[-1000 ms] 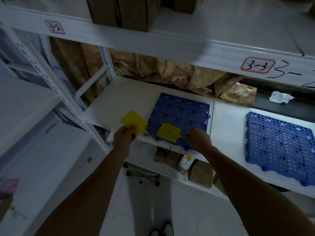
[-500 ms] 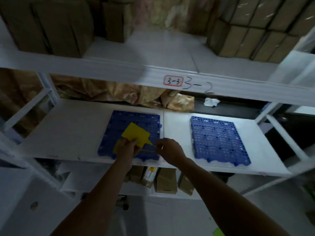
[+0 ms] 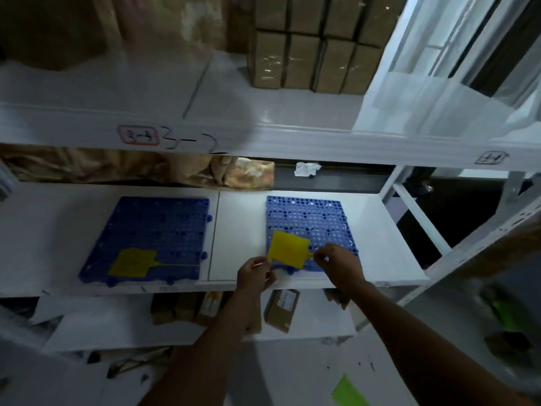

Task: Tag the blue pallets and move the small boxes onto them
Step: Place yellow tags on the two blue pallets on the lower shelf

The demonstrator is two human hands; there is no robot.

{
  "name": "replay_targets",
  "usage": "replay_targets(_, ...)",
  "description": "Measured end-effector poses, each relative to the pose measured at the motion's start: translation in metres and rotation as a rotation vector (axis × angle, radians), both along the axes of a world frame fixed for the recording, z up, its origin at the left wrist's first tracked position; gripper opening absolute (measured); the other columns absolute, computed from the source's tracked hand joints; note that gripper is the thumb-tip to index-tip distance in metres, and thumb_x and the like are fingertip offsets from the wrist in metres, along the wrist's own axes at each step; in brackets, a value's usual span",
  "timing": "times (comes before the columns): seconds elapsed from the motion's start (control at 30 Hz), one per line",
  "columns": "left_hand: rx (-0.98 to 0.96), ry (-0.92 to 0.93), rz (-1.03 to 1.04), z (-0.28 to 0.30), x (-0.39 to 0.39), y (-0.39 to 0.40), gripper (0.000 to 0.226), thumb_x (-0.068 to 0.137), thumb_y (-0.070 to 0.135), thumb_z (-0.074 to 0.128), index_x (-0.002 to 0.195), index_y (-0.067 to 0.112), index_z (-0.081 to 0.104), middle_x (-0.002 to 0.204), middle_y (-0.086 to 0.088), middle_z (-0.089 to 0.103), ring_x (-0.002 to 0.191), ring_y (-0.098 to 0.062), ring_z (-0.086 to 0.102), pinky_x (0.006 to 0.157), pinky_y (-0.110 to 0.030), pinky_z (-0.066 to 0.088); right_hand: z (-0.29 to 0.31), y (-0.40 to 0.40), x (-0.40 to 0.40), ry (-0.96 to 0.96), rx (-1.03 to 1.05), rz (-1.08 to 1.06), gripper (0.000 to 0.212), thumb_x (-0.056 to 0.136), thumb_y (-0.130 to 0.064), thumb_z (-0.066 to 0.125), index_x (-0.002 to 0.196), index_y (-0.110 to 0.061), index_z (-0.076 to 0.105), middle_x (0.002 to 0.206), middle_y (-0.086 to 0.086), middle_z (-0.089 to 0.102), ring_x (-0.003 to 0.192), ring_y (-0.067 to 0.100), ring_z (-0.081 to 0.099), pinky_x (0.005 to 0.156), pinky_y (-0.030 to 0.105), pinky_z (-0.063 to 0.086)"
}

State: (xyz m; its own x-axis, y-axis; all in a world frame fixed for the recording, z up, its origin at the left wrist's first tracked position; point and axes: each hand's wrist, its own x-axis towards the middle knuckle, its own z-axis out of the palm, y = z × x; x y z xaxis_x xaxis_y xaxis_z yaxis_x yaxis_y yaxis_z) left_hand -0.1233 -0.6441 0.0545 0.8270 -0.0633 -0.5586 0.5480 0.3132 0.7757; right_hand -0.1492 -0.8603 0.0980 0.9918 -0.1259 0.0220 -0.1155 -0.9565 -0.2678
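Two blue perforated plastic pallets flat on the white middle shelf, one on each panel. Left blue pallet carries a yellow rectangular plastic tag lying flat on its near-left corner, thin tail running right along the pallet's near edge. No hand on it.

Right blue pallet has a second yellow tag over its near-left corner, slightly tilted, held between both hands.

Left hand is at the tag's near-left corner, just off the pallet's near-left edge. Fingers curled in, pinching the tag's lower-left edge; thumb contact partly hidden.

Right hand is at the tag's right side over the pallet's near edge. Fingertips closed tight on the small stub where the tail leaves the tag. Tail itself too thin to trace past the fingers.

Small brown cardboard boxes stacked on the top shelf, far right, taped with clear film, well apart from both pallets. More small boxes on the low shelf below the hands, lying loose. Crumpled white paper at the far edge of the middle shelf. Red-bordered label on the upper shelf beam, blurred.
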Motion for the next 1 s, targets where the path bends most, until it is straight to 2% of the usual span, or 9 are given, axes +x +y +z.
replay_targets(0.07, 0.058, -0.01, 0.003, -0.009, -0.002, -0.025, 0.016, 0.094, 0.003, 0.064, 0.11, -0.001, 0.064, 0.081, -0.016, 0.065, 0.064, -0.025, 0.057, 0.065, -0.036, 0.052, -0.009, -0.027, 0.001, -0.007, 0.003, 0.019, 0.014, 0.093, -0.023, 0.064, 0.088, -0.02, 0.076, 0.099, 0.004, 0.07, 0.092, 0.028, 0.069, 0.065, 0.032, 0.043)
replay_targets(0.13, 0.154, -0.054, 0.002, -0.018, -0.004, -0.044, 0.024, 0.095, 0.003, 0.063, 0.118, -0.003, 0.063, 0.087, -0.016, 0.066, 0.068, -0.025, 0.057, 0.067, -0.037, 0.05, -0.019, -0.046, 0.004, 0.011, 0.002, 0.053, 0.014, 0.092, -0.025, 0.065, 0.089, -0.021, 0.077, 0.099, 0.005, 0.07, 0.091, 0.027, 0.069, 0.067, 0.033, 0.046)
replay_targets(0.23, 0.334, -0.079, -0.011, -0.027, -0.01, -0.059, 0.038, 0.092, 0.007, 0.066, 0.13, 0.004, 0.062, 0.114, -0.013, 0.066, 0.095, -0.028, 0.065, 0.083, -0.041, 0.056, -0.031, -0.067, 0.01, 0.045, 0.061, 0.131, 0.013, 0.093, -0.025, 0.067, 0.091, -0.019, 0.079, 0.099, 0.005, 0.071, 0.091, 0.026, 0.069, 0.068, 0.03, 0.044)
replay_targets(0.33, 0.459, -0.113, -0.047, -0.031, -0.009, -0.065, 0.046, 0.093, 0.011, 0.066, 0.137, 0.004, 0.057, 0.129, -0.012, 0.063, 0.117, -0.031, 0.061, 0.1, -0.045, 0.052, -0.038, -0.076, 0.02, 0.06, 0.107, 0.167, 0.015, 0.093, -0.027, 0.068, 0.096, -0.019, 0.081, 0.101, 0.003, 0.073, 0.092, 0.024, 0.07, 0.075, 0.031, 0.051)
replay_targets(0.47, 0.512, -0.188, -0.083, -0.03, -0.005, -0.069, 0.029, 0.095, 0.007, 0.062, 0.124, 0.01, 0.066, 0.119, -0.01, 0.065, 0.111, -0.025, 0.061, 0.091, -0.035, 0.052, -0.044, -0.077, 0.034, 0.048, 0.11, 0.221, 0.016, 0.095, -0.025, 0.067, 0.094, -0.016, 0.081, 0.099, 0.005, 0.075, 0.09, 0.025, 0.072, 0.073, 0.032, 0.053)
replay_targets(0.63, 0.609, -0.22, -0.139, -0.029, 0.005, -0.069, 0.047, 0.097, 0.013, 0.062, 0.141, 0.002, 0.053, 0.137, -0.012, 0.06, 0.124, -0.026, 0.058, 0.104, -0.039, 0.049, -0.046, -0.07, 0.048, 0.066, 0.067, 0.247, 0.02, 0.098, -0.028, 0.065, 0.106, -0.021, 0.081, 0.103, 0.002, 0.075, 0.092, 0.024, 0.071, 0.074, 0.034, 0.055)
replay_targets(0.7, 0.645, -0.236, -0.144, -0.031, 0.008, -0.07, 0.046, 0.097, 0.014, 0.063, 0.14, 0.002, 0.054, 0.136, -0.014, 0.061, 0.122, -0.026, 0.059, 0.103, -0.039, 0.05, -0.048, -0.069, 0.053, 0.079, 0.04, 0.254, 0.02, 0.099, -0.028, 0.064, 0.106, -0.022, 0.081, 0.104, 0.002, 0.075, 0.092, 0.025, 0.071, 0.074, 0.035, 0.057)
replay_targets(0.87, 0.664, -0.241, -0.18, -0.034, 0.008, -0.068, 0.046, 0.096, 0.015, 0.063, 0.14, 0.006, 0.055, 0.135, -0.01, 0.061, 0.115, -0.016, 0.057, 0.093, -0.024, 0.045, -0.052, -0.07, 0.059, 0.12, -0.012, 0.27, 0.02, 0.1, -0.021, 0.063, 0.108, -0.021, 0.081, 0.107, 0.002, 0.075, 0.092, 0.025, 0.071, 0.07, 0.031, 0.051)
replay_targets(1.0, 0.656, -0.239, -0.18, -0.034, 0.006, -0.068, 0.046, 0.096, 0.015, 0.063, 0.141, 0.006, 0.054, 0.135, -0.009, 0.061, 0.115, -0.016, 0.056, 0.094, -0.026, 0.046, -0.053, -0.069, 0.059, 0.131, -0.035, 0.228, 0.02, 0.1, -0.021, 0.061, 0.103, -0.019, 0.08, 0.105, 0.005, 0.073, 0.09, 0.027, 0.069, 0.07, 0.033, 0.052)
